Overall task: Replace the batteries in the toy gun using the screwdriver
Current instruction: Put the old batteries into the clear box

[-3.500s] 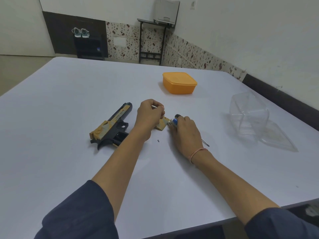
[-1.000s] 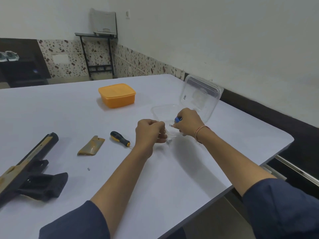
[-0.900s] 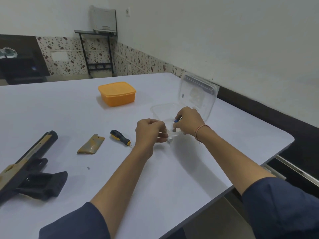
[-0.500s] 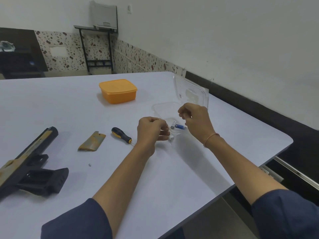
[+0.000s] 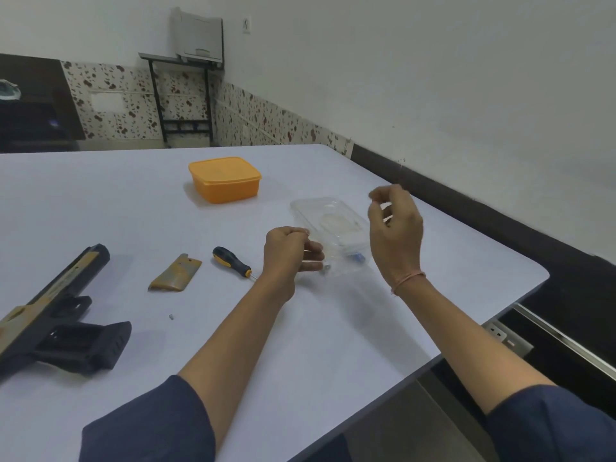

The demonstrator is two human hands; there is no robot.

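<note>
The toy gun lies at the worktop's left edge, partly cut off, its grip cover and screwdriver beside it. Batteries rest in the clear box. The left hand steadies that box, fingers curled on its near edge; best to hold it down. The right hand hovers blurred, fingertips pinched, contents unclear.

Dark navy sleeves pushed up past the forearms, thin pink wristband on the right wrist
</note>
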